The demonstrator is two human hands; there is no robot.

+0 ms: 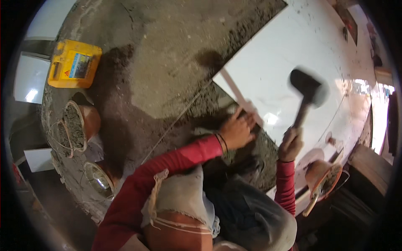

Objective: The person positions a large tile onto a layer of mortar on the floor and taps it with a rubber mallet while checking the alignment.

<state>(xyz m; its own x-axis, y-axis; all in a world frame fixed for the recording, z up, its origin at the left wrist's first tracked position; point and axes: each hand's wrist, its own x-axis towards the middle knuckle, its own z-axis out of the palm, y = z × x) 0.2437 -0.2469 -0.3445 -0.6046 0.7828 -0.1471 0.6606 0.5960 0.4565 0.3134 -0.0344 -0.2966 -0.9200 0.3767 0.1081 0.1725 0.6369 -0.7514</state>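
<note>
Right hand (290,144): grip around 1 mallet (307,90); left hand (237,130): grip released beside 1 tile (270,69); 3 buckets (91,120).

The floor (167,71) carries white tiles (268,71), mortar (245,35), buckets (91,121), a yellow jug (75,65).

Black-headed mallet (305,85), white tile (289,54), red sleeves (167,161), yellow jug (75,62)

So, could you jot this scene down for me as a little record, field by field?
Left grip: open, fingers by the edge of a white tile; contact unclear
Right grip: closed around the handle of a mallet, its dark head blurred
Far left: yellow jug; below it, a bucket of grey mix
Lower right: orange-brown bucket
Floor: pale line slanting toward the tile's corner
</note>
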